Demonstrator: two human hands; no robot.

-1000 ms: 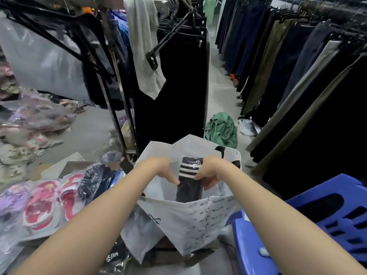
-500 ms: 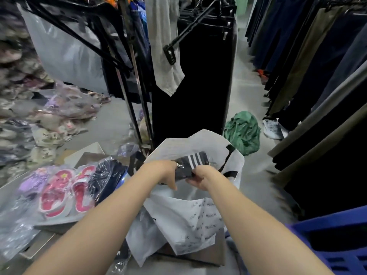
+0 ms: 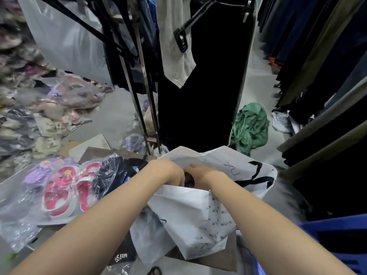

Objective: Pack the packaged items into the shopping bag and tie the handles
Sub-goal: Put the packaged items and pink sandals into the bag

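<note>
Two bare hands meet inside the mouth of the white non-woven shopping bag with black lettering (image 3: 198, 213), which stands at centre. At ten o'clock from the bag, clear plastic packs of pink and white slippers (image 3: 65, 191) lie on the counter (image 3: 12, 183), just beside a dark item in clear wrap (image 3: 111, 175). The left hand (image 3: 168, 171) and right hand (image 3: 200, 173) both curl their grip onto a small dark packaged item (image 3: 188, 178) between them at the bag's opening
</note>
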